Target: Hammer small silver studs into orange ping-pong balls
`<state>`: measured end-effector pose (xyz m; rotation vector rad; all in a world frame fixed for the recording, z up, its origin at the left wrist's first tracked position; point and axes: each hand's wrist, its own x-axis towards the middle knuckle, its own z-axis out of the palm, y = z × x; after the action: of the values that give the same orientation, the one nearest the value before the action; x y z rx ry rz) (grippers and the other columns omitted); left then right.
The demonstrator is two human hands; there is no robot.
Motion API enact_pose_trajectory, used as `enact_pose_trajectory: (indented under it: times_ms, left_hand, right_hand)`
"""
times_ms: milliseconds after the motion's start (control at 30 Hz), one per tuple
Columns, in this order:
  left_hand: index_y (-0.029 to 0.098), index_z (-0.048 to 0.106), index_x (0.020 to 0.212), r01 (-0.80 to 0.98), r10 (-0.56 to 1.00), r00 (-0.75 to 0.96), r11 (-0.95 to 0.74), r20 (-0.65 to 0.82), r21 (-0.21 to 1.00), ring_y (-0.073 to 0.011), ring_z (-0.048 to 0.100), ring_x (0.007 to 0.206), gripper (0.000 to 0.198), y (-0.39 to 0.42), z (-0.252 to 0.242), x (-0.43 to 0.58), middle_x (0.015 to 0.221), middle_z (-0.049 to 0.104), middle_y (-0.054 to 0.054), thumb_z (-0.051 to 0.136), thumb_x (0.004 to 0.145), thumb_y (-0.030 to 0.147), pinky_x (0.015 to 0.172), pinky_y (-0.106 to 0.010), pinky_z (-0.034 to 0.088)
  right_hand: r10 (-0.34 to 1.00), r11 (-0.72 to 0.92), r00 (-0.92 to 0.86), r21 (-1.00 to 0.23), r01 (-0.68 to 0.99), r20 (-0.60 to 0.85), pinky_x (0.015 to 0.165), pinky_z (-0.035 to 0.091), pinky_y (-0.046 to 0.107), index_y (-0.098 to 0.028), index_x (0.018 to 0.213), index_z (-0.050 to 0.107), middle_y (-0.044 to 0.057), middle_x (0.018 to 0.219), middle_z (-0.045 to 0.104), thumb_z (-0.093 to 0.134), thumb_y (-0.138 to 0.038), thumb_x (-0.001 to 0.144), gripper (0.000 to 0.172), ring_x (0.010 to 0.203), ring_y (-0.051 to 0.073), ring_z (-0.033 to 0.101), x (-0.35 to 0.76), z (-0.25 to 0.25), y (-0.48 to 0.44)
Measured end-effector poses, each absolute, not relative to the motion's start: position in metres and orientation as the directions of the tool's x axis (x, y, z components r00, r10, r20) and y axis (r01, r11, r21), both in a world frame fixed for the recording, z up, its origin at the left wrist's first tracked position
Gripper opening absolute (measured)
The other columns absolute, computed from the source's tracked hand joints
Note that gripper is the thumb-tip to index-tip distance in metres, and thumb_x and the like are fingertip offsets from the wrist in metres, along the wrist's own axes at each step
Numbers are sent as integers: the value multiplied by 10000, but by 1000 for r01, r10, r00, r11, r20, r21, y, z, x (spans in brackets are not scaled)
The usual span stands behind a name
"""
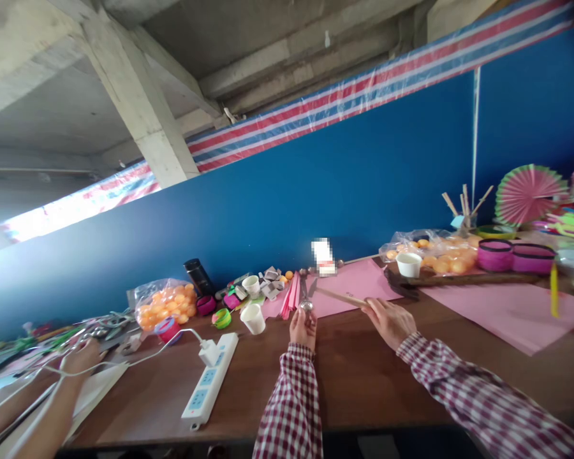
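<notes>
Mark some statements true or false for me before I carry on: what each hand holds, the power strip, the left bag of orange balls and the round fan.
1. The left hand holds a shiny metal item. True.
2. The right hand holds nothing. False: it grips a thin wooden stick.
3. A white plug sits in the power strip. True.
4. The left bag of orange balls is beside the black bottle. True.
5. The round fan is plain blue. False: it is pink and green.
6. The power strip lies to the right of both hands. False: it lies to their left.
</notes>
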<state>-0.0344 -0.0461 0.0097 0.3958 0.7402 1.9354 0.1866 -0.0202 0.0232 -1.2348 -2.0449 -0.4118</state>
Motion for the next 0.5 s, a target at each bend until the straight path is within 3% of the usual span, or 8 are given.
enact_pose_trajectory:
  times_ms: [133,333,500]
  left_hand:
    - [99,596,804,-693,882,-467,-319,-66,646,-125,620,728,90,-48,14,-32,834,638,-113,533,748,131,617,-194,502]
    - [114,596,756,-685,890,-456,-348,-4,640,-80,600,612,58,-49,15,-31,758,637,-72,588,712,152,602,-182,503]
    - [109,600,733,-688,873,-484,-337,-60,643,-69,600,596,45,-46,12,-32,712,628,-46,607,692,126,571,-156,502]
  right_hand:
    - [614,518,-340,-39,854,712,531,244,240,-228,873,552,4,678,593,296,-398,862,307,596,113,507,185,25,-21]
    - [586,527,-312,-60,847,748,581,276,237,-212,885,553,18,720,603,314,-382,861,295,647,114,526,188,26,-21]
    - [600,522,-302,-76,849,741,575,275,239,-213,889,552,19,730,605,310,-389,861,301,644,116,526,187,24,-20]
